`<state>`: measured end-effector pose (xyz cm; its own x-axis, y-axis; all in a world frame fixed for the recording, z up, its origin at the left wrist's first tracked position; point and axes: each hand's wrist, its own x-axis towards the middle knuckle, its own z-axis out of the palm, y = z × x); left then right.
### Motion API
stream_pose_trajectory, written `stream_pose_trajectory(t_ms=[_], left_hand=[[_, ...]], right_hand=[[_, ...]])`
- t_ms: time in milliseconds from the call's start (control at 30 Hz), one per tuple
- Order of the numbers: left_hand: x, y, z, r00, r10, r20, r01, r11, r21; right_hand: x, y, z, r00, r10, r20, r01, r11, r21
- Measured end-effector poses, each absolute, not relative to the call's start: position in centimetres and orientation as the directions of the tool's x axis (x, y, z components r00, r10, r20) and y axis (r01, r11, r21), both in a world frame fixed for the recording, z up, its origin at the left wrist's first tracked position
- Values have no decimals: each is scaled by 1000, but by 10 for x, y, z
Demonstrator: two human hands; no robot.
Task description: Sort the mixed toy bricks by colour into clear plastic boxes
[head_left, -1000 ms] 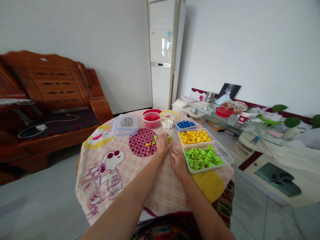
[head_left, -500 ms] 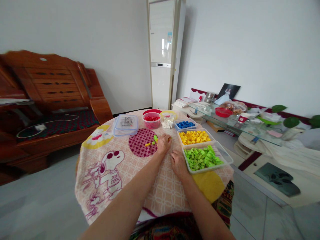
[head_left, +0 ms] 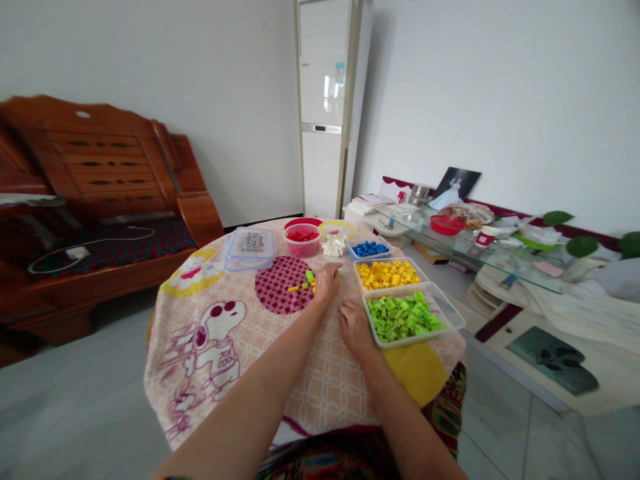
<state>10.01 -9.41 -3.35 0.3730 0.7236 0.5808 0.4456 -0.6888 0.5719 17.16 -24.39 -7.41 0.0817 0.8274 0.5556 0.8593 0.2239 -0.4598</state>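
My left hand point(head_left: 328, 280) is closed near the middle of the round table, its fingers pinched round a small toy building brick point(head_left: 341, 275) that barely shows, greenish-yellow, past the fingertips. Just left of it, a few loose green bricks point(head_left: 309, 275) and a yellow brick point(head_left: 293, 289) lie on the tablecloth's purple checked circle point(head_left: 277, 300). Closer to me, my right hand point(head_left: 355, 325) rests on the cloth with curled fingers, beside the clear tray of green bricks point(head_left: 405, 315). Whatever its fingers may hold is hidden.
Yellow bricks point(head_left: 390, 274) and blue bricks point(head_left: 370, 249) fill containers on the right. Behind my hands are white bricks point(head_left: 334, 245) and a tub of red bricks point(head_left: 303, 238). Stacked clear lids point(head_left: 250, 248) lie at the left. A glass-topped stand point(head_left: 425, 237) is beyond the table.
The view has shifted slightly. My left hand has turned a little over the same spot, and my right hand stays almost where it was. The loose bricks have not visibly moved.
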Motion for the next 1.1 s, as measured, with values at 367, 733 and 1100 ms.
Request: stream_pose_trajectory(t_ms=[367,733,1100], left_hand=[[74,-87,-43,250,865,434,771,-449,451],[73,-87,-41,324,840,435,753,-507,419],[72,-92,-36,315,813,489,684,-552,477]], right_hand=[[172,-244,-78,109,832,544,875,179,-449],[173,-243,-81,115,831,545,874,176,-453],[172,-244,-78,113,823,556,875,183,-449]])
